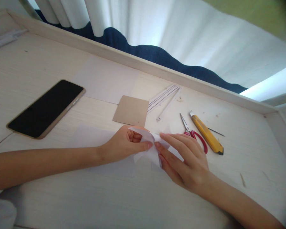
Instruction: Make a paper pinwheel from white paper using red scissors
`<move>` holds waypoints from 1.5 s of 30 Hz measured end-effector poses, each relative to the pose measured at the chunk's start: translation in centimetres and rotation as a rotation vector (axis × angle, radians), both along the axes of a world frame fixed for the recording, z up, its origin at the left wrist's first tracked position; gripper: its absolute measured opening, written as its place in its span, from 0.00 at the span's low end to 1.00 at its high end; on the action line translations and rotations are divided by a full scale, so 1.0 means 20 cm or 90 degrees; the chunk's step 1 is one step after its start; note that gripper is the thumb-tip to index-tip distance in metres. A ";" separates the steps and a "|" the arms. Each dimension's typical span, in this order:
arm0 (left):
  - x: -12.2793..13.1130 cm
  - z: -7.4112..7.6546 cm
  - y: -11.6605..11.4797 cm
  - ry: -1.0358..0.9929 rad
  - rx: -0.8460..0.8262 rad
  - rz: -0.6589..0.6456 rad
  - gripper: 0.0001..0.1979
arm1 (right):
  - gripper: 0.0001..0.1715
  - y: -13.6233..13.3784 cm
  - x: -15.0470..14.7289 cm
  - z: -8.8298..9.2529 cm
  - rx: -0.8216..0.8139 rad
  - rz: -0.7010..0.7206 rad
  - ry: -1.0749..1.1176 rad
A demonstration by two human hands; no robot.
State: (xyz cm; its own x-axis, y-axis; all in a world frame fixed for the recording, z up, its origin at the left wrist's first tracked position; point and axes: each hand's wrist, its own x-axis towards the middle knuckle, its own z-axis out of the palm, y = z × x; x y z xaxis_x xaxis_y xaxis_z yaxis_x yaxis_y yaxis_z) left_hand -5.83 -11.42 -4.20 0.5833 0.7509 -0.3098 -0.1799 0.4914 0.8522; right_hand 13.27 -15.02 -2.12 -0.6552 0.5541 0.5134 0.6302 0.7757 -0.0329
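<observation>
A small folded piece of white paper (149, 147) is held between both hands above the pale wooden table (62, 197). My left hand (126, 143) is curled round it from the left, thumb pressing the fold. My right hand (181, 159) pinches the paper's right side, fingers pressed together along the crease. More white paper sheets (95, 136) lie flat under the hands.
A black phone (46, 108) lies at the left. A brown card square (131, 110) sits just behind the hands, thin white strips (163, 97) beyond it. Red-handled scissors (193, 132) and a yellow utility knife (207, 133) lie to the right. A raised rim (133, 62) and curtains bound the far side.
</observation>
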 end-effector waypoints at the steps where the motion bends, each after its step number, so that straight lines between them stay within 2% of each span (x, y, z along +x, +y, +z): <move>1: 0.00 0.00 0.00 0.005 0.002 0.000 0.06 | 0.14 0.00 0.00 0.00 0.000 0.000 -0.003; 10: 0.00 0.01 0.00 0.005 0.012 -0.011 0.04 | 0.13 0.00 0.00 0.00 0.010 -0.002 -0.017; 31: 0.00 0.00 0.00 0.011 0.007 -0.003 0.05 | 0.11 0.00 -0.01 0.00 0.031 -0.011 -0.027; 45: 0.00 0.00 -0.01 0.018 0.049 -0.027 0.08 | 0.15 -0.01 0.00 -0.01 0.062 -0.025 -0.051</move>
State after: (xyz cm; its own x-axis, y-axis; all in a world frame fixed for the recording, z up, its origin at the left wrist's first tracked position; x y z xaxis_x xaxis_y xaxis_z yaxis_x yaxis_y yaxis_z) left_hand -5.88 -11.54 -4.24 0.6073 0.7477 -0.2685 -0.1360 0.4308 0.8921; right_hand 13.18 -15.22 -2.39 -0.6752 0.5297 0.5133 0.6574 0.7477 0.0932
